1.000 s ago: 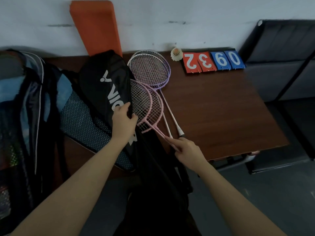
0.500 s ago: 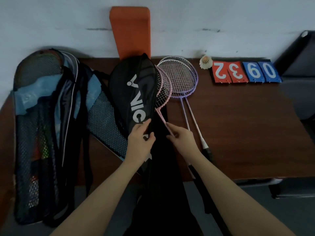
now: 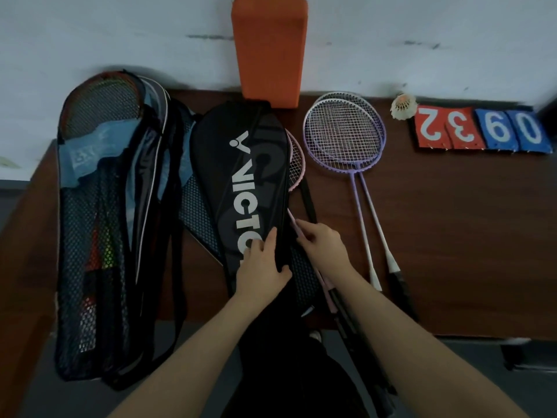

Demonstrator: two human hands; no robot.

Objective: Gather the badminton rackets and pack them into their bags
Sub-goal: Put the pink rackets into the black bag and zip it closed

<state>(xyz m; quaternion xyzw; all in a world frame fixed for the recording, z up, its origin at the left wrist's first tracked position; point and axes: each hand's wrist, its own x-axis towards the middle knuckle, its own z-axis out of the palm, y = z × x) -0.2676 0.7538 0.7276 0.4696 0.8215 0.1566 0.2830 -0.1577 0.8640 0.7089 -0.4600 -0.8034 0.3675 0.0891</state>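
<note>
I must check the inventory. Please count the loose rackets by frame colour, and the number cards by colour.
Purple rackets: 2
Pink rackets, partly in the black bag: at least 1
Red cards: 2
Blue cards: 2
Total: at least 7

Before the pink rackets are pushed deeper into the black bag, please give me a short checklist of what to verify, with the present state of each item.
1. Left hand holds the black Victor bag steady: ok, it lies on the cover near the opening, thumb at the edge.
2. Right hand has the pink rackets by the shaft: ok, the fingers pinch it.
3. Heads fully inside the bag: not ok, part of the pink frames shows at the bag's right edge.
4. Bag strap clear of the shafts: cannot tell, a dark strap lies right beside them.
5. Purple rackets out of the way: ok, they lie apart on the table.
6. Zipper position: cannot tell.
</note>
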